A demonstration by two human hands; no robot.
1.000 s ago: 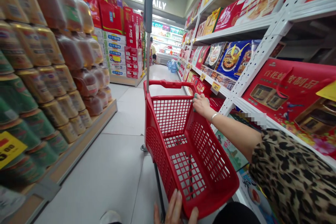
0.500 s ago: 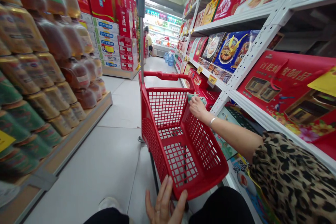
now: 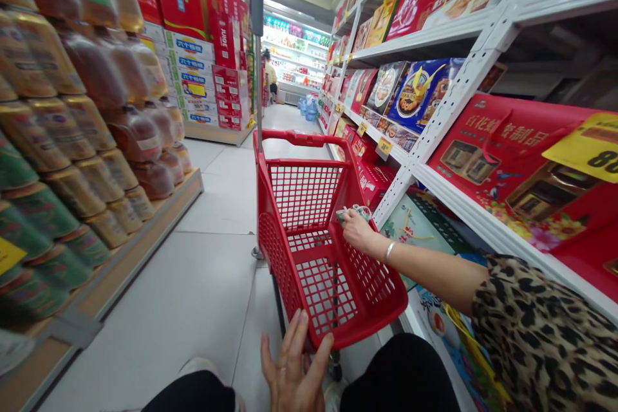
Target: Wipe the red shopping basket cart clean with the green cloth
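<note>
A red plastic shopping cart (image 3: 333, 338) with a grid basket stands in front of my knees; its basket holds nothing. At the cart's right side wall, my right hand (image 3: 358, 233) is closed around a crumpled, pale green patterned cloth (image 3: 363, 211), partly hidden by the fingers. The cloth sits at the top of that wall. My left hand (image 3: 294, 367) is low in the picture with fingers spread, its fingertips at the near left rim of the basket. I cannot tell how firmly they touch it.
White shelves (image 3: 410, 167) of gift boxes line the right, near the cart. At left, stacked drinks (image 3: 82, 174) stand on a low wooden platform (image 3: 193, 183). A grey-topped pole (image 3: 257, 0) rises from the cart's left. Farther off are water jugs (image 3: 309, 107) and a person (image 3: 270, 74).
My right hand, with the cloth, has moved down and slightly nearer along the cart's right wall. The left hand stays by the near rim; the view has shifted slightly.
</note>
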